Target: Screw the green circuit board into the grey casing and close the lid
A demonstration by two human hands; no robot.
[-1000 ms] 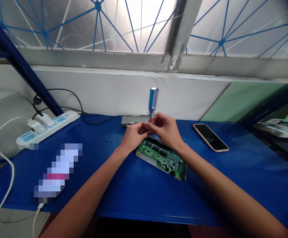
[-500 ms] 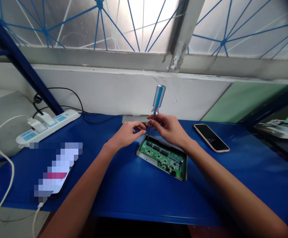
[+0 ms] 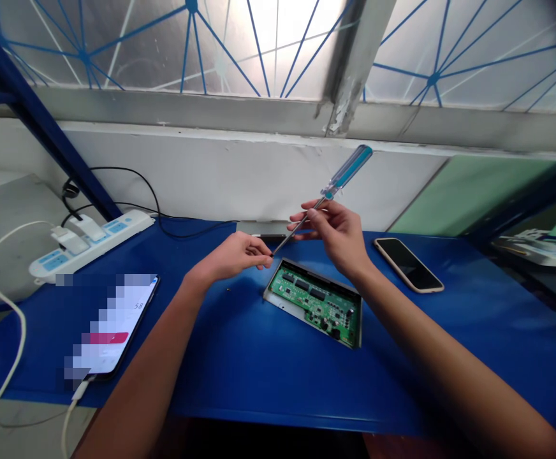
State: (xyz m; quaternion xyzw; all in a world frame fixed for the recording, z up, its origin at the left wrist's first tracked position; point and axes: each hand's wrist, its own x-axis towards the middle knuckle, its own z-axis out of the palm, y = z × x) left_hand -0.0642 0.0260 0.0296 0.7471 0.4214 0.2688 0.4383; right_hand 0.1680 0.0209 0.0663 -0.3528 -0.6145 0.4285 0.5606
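Blue bench (image 3: 268, 376), white wall (image 3: 240, 172), R hand (image 3: 338, 241) gripping screwdriver (image 3: 347, 171), L hand (image 3: 233, 256) pinching its tip, PCB (image 3: 314, 303) below

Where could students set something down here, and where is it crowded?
Free: blue bench between circuit board and front edge, and right of the board below the black phone. Crowded: above the board, at the left hand, right hand and screwdriver; also by the power strip and pixelated phone.

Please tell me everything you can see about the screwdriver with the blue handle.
A long screwdriver has a ribbed, clear-and-blue plastic handle and a thin, shiny steel shaft. It is tilted diagonally above the blue tabletop. The right hand grips the shaft just below the handle, and the tip ends at the left hand's fingertips.
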